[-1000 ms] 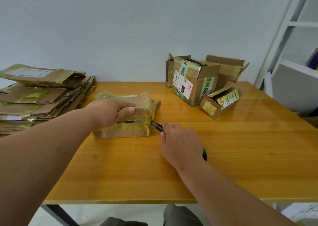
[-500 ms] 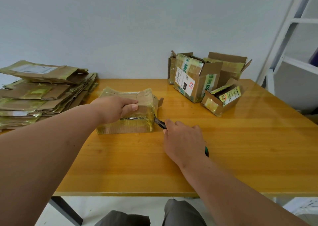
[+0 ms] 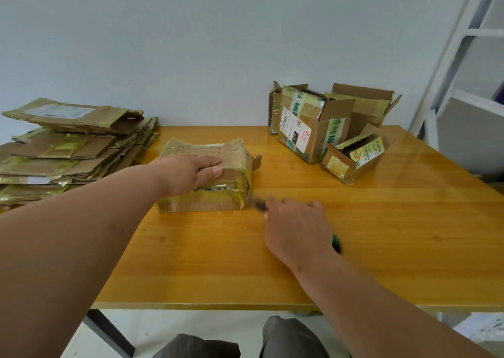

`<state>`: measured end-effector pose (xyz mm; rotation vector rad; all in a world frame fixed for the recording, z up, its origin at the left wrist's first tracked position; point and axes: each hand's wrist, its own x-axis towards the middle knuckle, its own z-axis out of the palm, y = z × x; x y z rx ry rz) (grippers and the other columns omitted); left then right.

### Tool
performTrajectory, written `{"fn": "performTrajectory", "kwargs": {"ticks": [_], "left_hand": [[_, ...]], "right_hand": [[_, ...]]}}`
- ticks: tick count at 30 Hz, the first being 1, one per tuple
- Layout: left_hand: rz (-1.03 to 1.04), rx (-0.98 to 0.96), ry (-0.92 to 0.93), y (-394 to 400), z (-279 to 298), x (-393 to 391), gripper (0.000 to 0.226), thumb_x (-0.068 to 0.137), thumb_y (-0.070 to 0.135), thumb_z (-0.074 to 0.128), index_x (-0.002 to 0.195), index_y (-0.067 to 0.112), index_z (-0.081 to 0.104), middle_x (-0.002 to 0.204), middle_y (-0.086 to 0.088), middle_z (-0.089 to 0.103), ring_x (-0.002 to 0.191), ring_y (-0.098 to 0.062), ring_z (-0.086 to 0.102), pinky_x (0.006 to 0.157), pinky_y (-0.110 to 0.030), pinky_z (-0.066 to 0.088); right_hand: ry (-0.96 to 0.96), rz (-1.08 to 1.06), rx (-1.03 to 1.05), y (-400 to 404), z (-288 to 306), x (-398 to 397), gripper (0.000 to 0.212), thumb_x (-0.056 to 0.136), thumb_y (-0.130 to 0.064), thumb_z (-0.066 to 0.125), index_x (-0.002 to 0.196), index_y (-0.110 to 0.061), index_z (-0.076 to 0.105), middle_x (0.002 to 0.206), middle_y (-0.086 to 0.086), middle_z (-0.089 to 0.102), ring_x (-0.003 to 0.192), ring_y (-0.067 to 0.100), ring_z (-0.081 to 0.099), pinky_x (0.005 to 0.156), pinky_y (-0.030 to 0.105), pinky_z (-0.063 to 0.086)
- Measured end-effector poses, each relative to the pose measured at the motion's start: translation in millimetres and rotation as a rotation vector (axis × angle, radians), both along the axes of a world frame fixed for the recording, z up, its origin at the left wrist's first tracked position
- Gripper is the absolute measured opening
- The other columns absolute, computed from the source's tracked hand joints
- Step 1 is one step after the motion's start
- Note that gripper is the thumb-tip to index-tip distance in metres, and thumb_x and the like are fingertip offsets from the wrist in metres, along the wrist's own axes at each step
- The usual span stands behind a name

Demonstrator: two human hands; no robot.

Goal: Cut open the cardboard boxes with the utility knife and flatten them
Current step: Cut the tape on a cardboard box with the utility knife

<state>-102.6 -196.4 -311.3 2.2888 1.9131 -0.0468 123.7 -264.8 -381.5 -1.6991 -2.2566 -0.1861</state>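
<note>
A low cardboard box [image 3: 231, 156] wrapped in yellowish tape lies on the yellow wooden table [image 3: 381, 235]. My left hand [image 3: 188, 173] lies on its top near the front edge, thumb over the front face, pressing it down. My right hand [image 3: 296, 225] grips the utility knife [image 3: 257, 203], whose blurred tip is at the box's lower right corner. The knife's green end [image 3: 336, 244] sticks out behind my hand. A dark slit runs along the box's front face under my left thumb.
A stack of flattened boxes [image 3: 71, 150] lies at the table's left. Three opened boxes [image 3: 311, 123] stand at the back right, the smallest [image 3: 354, 157] nearest. A white metal frame [image 3: 458, 58] rises at the right. My knees are below the table's front edge.
The knife tip has moved down from the box's right edge to its lower right corner. My left hand has flattened on the box top. The view has tilted down slightly.
</note>
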Motion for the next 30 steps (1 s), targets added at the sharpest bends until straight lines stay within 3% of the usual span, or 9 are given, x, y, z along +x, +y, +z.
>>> {"fn": "performTrajectory", "kwargs": {"ticks": [3,8,19,23,26,30], "left_hand": [[0.003,-0.005,-0.013,1,1,0,0.063,0.091,0.067,0.02,0.149,0.045,0.026,0.157,0.015,0.028,0.146,-0.02,0.022,0.117,-0.045,0.023],[0.011,-0.016,-0.024,0,2,0,0.064,0.089,0.068,0.021,0.148,0.046,0.027,0.156,0.008,0.033,0.143,-0.023,0.028,0.115,-0.044,0.027],[0.033,-0.021,-0.099,6,4,-3,0.069,0.083,0.073,0.021,0.146,0.046,0.035,0.145,-0.002,0.048,0.133,-0.028,0.042,0.111,-0.044,0.033],[0.032,-0.025,-0.136,9,3,-1,0.057,0.093,0.064,0.027,0.145,0.042,0.038,0.142,-0.002,0.051,0.131,-0.027,0.044,0.109,-0.041,0.033],[0.024,-0.021,-0.123,10,4,1,0.056,0.095,0.062,0.027,0.145,0.041,0.039,0.14,-0.003,0.053,0.13,-0.027,0.045,0.108,-0.04,0.034],[0.016,0.008,-0.095,9,2,2,0.056,0.094,0.062,0.026,0.144,0.041,0.04,0.138,-0.002,0.054,0.128,-0.026,0.047,0.107,-0.042,0.038]], "right_hand": [[-0.084,0.014,-0.012,-5,1,3,0.025,0.098,-0.023,0.039,0.115,-0.026,0.057,0.096,-0.003,0.063,0.083,0.02,0.056,0.082,0.04,0.035],[0.074,-0.083,-0.087,7,6,10,0.027,0.105,-0.032,0.033,0.122,-0.028,0.054,0.085,-0.007,0.052,0.075,0.017,0.054,0.076,0.036,0.041],[0.144,-0.053,0.01,13,4,-1,0.033,0.105,-0.033,0.035,0.132,-0.027,0.052,0.088,-0.006,0.056,0.068,0.017,0.051,0.063,0.032,0.038],[0.126,-0.077,-0.001,16,4,-3,0.032,0.106,-0.033,0.033,0.133,-0.028,0.05,0.088,-0.006,0.055,0.07,0.017,0.051,0.065,0.033,0.037],[0.089,-0.08,0.013,17,2,-5,0.029,0.106,-0.032,0.033,0.128,-0.029,0.051,0.082,-0.007,0.051,0.069,0.017,0.05,0.067,0.034,0.036],[0.045,-0.075,0.016,15,-1,-5,0.033,0.106,-0.03,0.032,0.135,-0.027,0.048,0.084,-0.006,0.049,0.072,0.019,0.049,0.071,0.035,0.032]]}}
